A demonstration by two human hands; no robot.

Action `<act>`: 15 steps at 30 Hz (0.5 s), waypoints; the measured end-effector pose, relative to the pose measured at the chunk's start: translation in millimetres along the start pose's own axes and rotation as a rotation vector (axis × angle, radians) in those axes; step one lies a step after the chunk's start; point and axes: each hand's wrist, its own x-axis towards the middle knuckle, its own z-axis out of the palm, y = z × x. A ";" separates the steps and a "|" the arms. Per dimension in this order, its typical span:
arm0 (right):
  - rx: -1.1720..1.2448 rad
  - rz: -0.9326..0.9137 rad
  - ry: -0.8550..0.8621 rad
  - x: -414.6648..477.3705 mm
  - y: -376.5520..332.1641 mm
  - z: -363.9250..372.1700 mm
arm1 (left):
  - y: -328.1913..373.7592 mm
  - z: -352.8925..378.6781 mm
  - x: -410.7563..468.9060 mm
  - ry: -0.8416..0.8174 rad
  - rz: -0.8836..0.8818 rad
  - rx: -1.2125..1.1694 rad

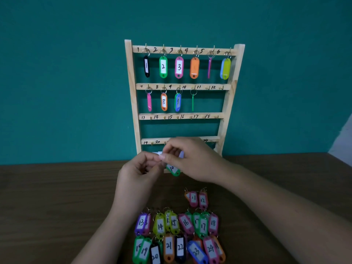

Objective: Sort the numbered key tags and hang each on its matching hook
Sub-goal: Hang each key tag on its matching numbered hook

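Both hands on tag 10, right in front of the rack.

From the head view we see the left hand (142,165) and right hand (187,159) pinching the green tag 10 (173,170) together near the table's (57,197) far edge, below the rack (182,100); loose tags (179,235) crowd the near edge.

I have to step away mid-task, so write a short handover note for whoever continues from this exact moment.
Left hand and right hand: both pinching the green tag 10 in front of the rack.
Done: hooks 1 to 9 carry tags; hook 10 already holds one edge-on green tag.
Left: hang tag 10, then tags 11 and 12, then the table rows 13 to 18 and 19 to 24. Hooks 11 to 20 look bare; 21 to 23 are hidden.
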 end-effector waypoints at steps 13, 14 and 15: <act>0.054 0.049 0.031 0.2 9.2 -12.9 | -0.8 -1.4 -0.6 0.003 -0.015 -0.040; 0.079 0.071 0.097 4.6 10.2 -20.7 | -0.5 -1.1 -0.7 0.004 -0.023 -0.051; 0.112 0.091 0.171 9.7 11.5 -30.1 | -1.0 -1.5 -0.8 0.003 -0.032 -0.051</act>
